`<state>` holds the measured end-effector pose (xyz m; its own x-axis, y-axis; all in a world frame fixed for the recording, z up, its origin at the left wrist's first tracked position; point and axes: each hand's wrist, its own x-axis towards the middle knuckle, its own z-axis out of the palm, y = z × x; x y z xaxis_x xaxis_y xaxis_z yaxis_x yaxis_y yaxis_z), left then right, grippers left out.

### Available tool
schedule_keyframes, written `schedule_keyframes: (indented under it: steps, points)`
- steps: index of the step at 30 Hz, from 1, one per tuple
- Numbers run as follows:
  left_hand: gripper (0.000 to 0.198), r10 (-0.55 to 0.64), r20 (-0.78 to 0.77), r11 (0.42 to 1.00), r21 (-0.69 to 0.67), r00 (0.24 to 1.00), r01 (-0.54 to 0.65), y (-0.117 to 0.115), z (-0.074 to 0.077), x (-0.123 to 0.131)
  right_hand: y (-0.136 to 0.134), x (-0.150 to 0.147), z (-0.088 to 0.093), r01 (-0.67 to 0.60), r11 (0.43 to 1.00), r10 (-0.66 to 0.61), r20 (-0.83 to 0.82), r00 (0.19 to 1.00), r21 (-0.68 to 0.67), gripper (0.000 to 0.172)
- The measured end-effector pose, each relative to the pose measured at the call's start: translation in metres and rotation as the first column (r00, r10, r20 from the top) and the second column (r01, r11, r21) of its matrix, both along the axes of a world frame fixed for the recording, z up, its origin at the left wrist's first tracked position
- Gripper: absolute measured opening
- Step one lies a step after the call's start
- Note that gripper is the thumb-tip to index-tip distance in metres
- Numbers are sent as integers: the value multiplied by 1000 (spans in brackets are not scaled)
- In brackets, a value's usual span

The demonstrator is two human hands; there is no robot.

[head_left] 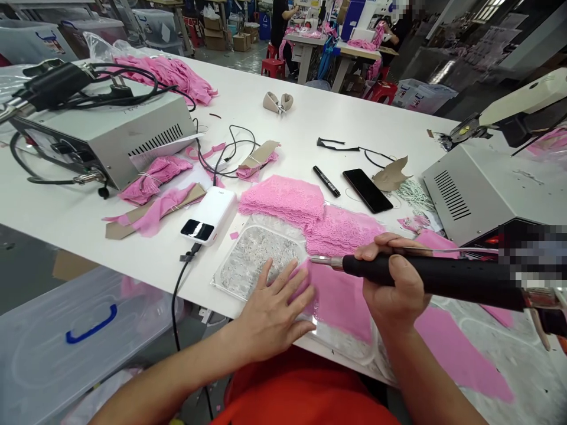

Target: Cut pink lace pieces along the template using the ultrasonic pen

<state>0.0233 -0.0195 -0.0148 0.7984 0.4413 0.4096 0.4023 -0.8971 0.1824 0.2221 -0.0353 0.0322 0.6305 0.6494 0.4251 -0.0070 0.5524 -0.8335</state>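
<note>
My left hand [274, 310] lies flat with fingers spread on a piece of pink fabric [343, 298] that rests on a clear plastic tray [250, 260] at the table's near edge. My right hand [394, 280] is wrapped round the black handle of a hot cutting tool [443, 277]. The tool's metal tip [321, 260] points left, just above the pink fabric and close to my left fingertips. Stacks of pink lace [310, 212] lie right behind the tray.
A white power bank [208, 215] with cable sits left of the tray. A marker [326, 180] and phone [367, 190] lie behind the lace. Grey control boxes stand at left [106, 139] and right [491, 189]. Other people work at far tables.
</note>
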Motion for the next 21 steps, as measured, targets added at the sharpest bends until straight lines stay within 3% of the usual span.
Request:
schedule_keyframes:
  steps: [9,21]
  points:
    - [40,-41,11,998,-46,999,41,-5,2,-50,-5,-9,1,-76,997,76,-16,997,-13,13]
    - [41,-46,-3,996,-75,999,45,-4,-3,-55,-5,-12,1,-95,994,97,25,995,-58,6]
